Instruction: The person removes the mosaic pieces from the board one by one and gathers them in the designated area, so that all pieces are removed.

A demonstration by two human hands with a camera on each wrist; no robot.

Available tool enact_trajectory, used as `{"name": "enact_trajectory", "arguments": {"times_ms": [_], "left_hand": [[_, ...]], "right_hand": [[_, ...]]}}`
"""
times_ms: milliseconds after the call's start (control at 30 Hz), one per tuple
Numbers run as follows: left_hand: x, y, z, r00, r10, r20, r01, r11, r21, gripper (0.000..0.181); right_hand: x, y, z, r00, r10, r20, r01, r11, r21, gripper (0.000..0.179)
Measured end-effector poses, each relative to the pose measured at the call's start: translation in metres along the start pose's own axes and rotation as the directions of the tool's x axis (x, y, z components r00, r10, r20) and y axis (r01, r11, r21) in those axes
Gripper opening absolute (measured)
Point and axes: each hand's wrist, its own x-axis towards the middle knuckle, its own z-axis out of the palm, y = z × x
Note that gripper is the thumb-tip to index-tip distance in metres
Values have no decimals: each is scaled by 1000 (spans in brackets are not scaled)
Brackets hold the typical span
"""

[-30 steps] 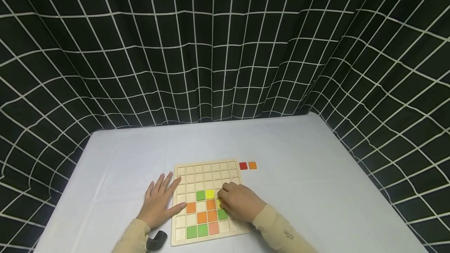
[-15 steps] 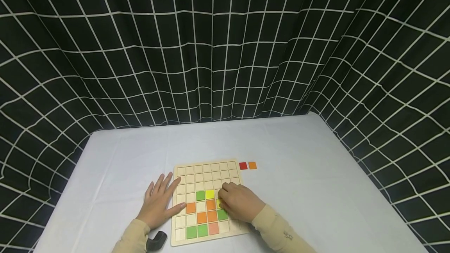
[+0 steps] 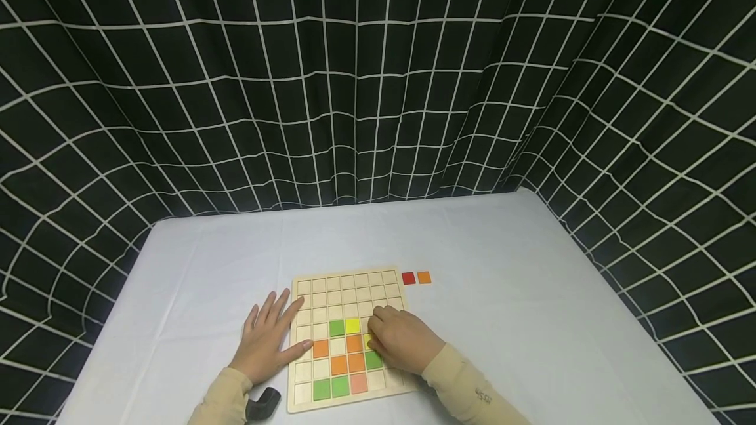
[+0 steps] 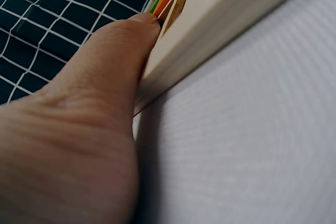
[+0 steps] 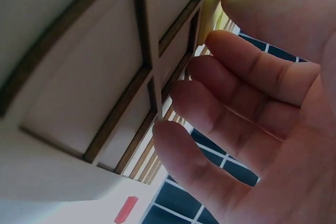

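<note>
A pale wooden grid board [image 3: 321, 284] lies on the white table, with square tiles in some of its recesses: green [image 3: 336, 328], yellow, orange [image 3: 339, 365] and one pink [image 3: 359, 384]. My left hand [image 3: 264, 343] is spread flat at the board's left side. Its thumb and a fingertip rest on the rim, as the thumb [image 4: 115, 51] shows in the left wrist view. My right hand [image 3: 404, 338] pinches a yellow tile [image 5: 210, 17] between thumb and index finger at its recess. The hand hides part of that tile in the head view. The other fingers lie curled over the board.
A red tile [image 3: 409, 279] and a loose orange tile [image 3: 424, 277] lie on the table beyond the board's upper right corner. A black wrist-camera piece [image 3: 263, 404] sits by the left cuff. Dark gridded curtains [image 3: 372, 117] surround the table's back and sides.
My right hand has shifted very slightly to the right, its thumb and index finger still at the yellow tile. The left hand and the other tiles have stayed put.
</note>
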Motion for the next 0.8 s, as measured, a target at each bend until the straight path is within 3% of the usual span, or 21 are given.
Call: {"name": "enact_trajectory", "arguments": {"times_ms": [433, 800], "left_hand": [[0, 1, -1, 1000, -4, 0, 4, 1000, 17, 83], [0, -1, 0, 1000, 9, -3, -9, 1000, 17, 83]], "right_hand": [[0, -3, 2, 1000, 8, 15, -9, 999, 54, 21], [-2, -3, 2, 999, -21, -32, 22, 999, 37, 21]]}}
